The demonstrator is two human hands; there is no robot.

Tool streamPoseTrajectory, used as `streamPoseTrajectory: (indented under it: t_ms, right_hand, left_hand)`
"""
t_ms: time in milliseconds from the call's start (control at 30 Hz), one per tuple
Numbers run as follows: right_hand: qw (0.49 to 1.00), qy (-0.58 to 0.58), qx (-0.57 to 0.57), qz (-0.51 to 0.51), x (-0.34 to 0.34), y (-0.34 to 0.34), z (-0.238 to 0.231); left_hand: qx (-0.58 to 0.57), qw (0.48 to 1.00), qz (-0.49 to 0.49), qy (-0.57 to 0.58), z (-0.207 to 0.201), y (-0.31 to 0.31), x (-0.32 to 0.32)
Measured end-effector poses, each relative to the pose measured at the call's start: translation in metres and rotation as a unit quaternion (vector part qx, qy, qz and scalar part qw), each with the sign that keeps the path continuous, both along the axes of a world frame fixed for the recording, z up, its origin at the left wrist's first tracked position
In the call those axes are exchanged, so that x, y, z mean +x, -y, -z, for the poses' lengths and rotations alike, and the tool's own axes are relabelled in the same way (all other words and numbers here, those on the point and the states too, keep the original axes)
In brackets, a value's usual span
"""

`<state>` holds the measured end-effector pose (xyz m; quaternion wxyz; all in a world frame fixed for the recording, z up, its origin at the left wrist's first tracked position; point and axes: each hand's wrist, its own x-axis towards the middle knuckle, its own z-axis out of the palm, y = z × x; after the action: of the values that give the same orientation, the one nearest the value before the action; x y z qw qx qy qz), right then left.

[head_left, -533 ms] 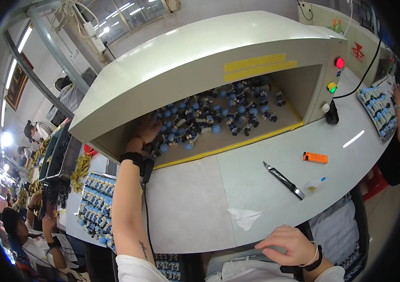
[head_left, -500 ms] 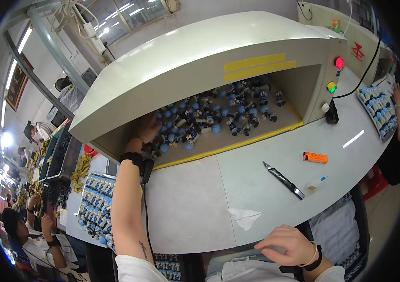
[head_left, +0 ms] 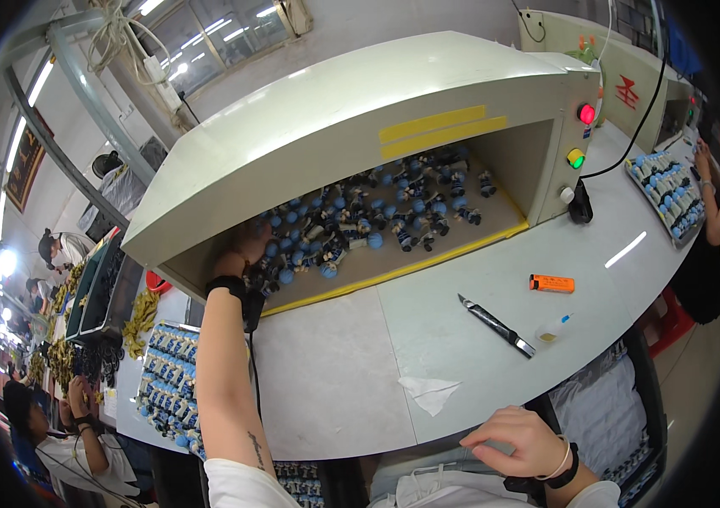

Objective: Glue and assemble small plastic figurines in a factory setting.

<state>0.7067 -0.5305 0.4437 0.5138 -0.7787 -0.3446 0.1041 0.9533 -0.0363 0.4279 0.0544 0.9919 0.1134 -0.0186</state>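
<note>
Nearest, your right hand (head_left: 519,442) hovers by the table edge — fingers loosely bent, apart from the thumb. Past the white paper scrap (head_left: 429,394) and black cutter (head_left: 495,325), your left hand (head_left: 250,241) is inside the cream machine (head_left: 309,161), beside blue-headed figurines (head_left: 377,205) scattered on its floor — whether those fingers spread or pinch, you cannot tell

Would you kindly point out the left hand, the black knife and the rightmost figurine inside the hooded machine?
Left hand (head_left: 250,242): head view, middle of the hand.
Black knife (head_left: 495,324): head view, mid-body.
Rightmost figurine (head_left: 486,184): head view, its body.
</note>
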Motion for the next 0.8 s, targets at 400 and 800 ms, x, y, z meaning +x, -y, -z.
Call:
streamPoseTrajectory:
  t_ms: [400,800]
  right_hand:
    - [0.999,0.031,-0.002,0.019,0.003,0.002,0.005]
    - [0.999,0.032,-0.002,0.012,0.002,-0.001,0.006]
  left_hand:
    - [0.053,0.995,0.070,-0.052,-0.013,0.039,-0.003]
    - [0.111,0.989,0.097,-0.021,0.024,-0.003,0.022]
